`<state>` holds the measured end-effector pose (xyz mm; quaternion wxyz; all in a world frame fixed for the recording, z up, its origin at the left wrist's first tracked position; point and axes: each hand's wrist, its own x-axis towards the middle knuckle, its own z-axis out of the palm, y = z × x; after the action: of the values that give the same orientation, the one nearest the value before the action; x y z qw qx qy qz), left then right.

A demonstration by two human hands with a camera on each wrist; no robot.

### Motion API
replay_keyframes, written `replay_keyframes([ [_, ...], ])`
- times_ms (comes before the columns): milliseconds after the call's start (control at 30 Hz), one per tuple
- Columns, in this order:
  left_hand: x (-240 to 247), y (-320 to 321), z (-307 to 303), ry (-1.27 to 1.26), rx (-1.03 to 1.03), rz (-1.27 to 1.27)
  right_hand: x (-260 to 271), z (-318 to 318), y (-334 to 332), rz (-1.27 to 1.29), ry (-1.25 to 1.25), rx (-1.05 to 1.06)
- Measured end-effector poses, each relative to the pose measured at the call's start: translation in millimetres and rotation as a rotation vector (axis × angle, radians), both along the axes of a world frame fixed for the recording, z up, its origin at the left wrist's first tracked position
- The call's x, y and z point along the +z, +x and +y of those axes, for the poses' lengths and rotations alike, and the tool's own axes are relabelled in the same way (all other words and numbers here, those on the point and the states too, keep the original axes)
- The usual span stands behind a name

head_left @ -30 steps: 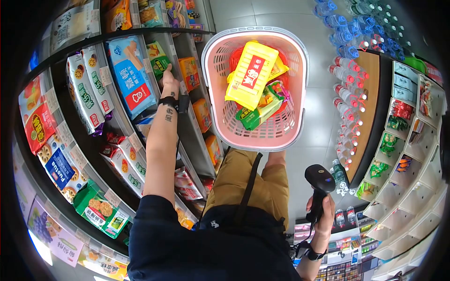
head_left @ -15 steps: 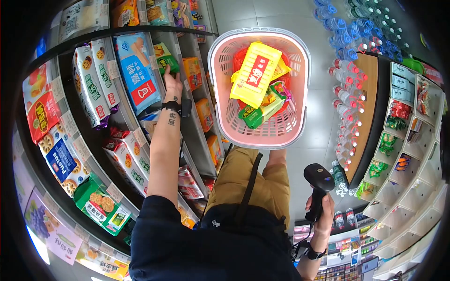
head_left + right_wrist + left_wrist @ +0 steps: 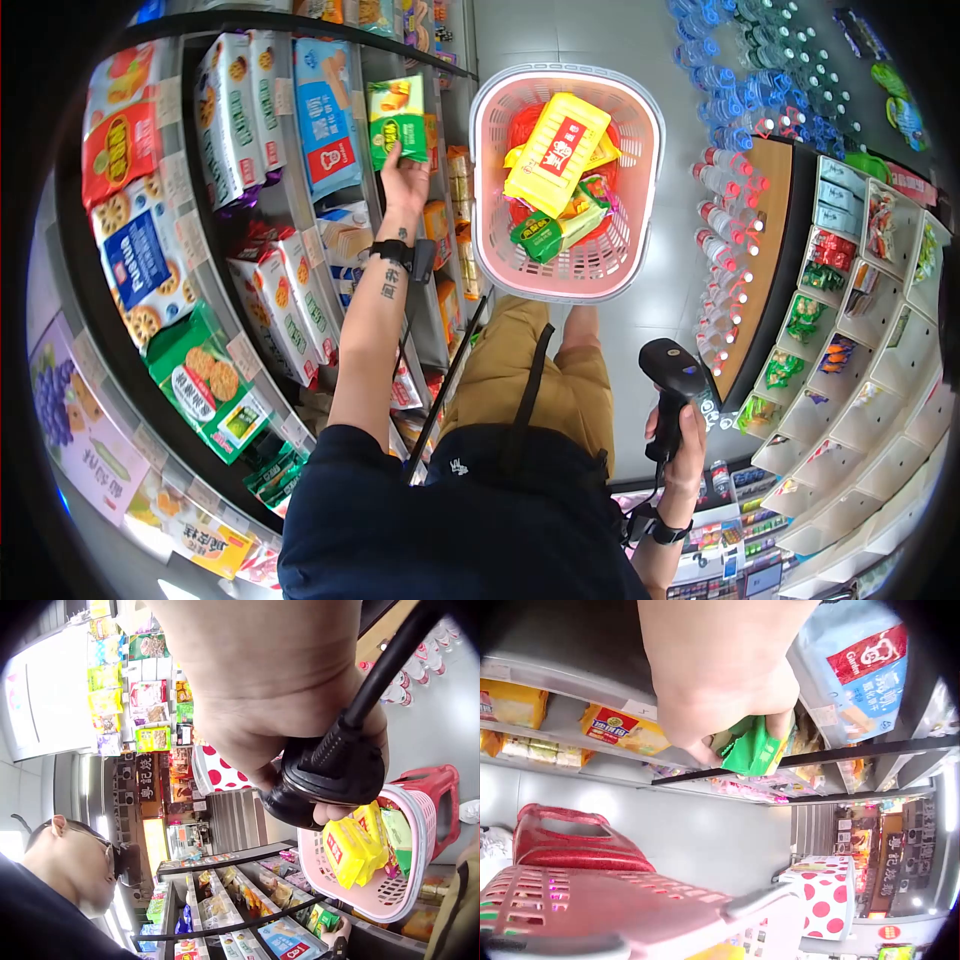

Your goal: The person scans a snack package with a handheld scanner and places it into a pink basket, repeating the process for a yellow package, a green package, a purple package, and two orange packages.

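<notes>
My left hand (image 3: 405, 188) grips the lower end of a green and yellow snack packet (image 3: 396, 110), lifted over the shelf edge beside a blue biscuit bag (image 3: 327, 120). In the left wrist view, the packet's crimped green end (image 3: 744, 756) shows between thumb and fingers. My right hand (image 3: 688, 445) holds a black barcode scanner (image 3: 672, 370) by its handle, cable trailing downward. Between the hands, further forward, stands a pink shopping basket (image 3: 652, 215). Inside it lie a yellow packet (image 3: 535, 188) with a red label and a green packet (image 3: 540, 238).
Shelves of packaged biscuits, such as a green cracker bag (image 3: 205, 385), line my left side. To the right, water bottles (image 3: 715, 245) stand beside a wooden ledge (image 3: 762, 215) and white snack bins (image 3: 880, 400). A red plastic stool (image 3: 577, 847) shows by the basket.
My left hand has drawn the green and yellow packet out of its shelf row, toward the basket, and its printed front now shows. The right hand still holds the scanner, slightly shifted.
</notes>
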<state>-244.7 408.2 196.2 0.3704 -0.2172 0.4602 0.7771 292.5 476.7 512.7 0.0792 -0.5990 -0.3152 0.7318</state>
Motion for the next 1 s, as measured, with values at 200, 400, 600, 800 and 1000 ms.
replay_keyframes([
  [200,65.2,51.2,-12.0,0.069,-0.057,-0.085,24.2,2.1,-5.3,0.063,0.076,0.058],
  [400,142.1,84.2,-30.5,0.214,-0.180,-0.010,55.4,11.2,-6.7,0.150,0.157,0.106],
  [600,251.8,124.9,-41.7,0.295,-0.304,0.127,86.9,19.9,-12.2,0.244,0.250,0.144],
  [800,317.2,166.5,-57.7,0.363,-0.336,0.272,113.8,31.0,-13.4,0.361,0.337,0.201],
  [1000,356.8,199.9,-82.1,0.438,-0.369,0.239,127.4,40.1,-12.7,0.459,0.394,0.243],
])
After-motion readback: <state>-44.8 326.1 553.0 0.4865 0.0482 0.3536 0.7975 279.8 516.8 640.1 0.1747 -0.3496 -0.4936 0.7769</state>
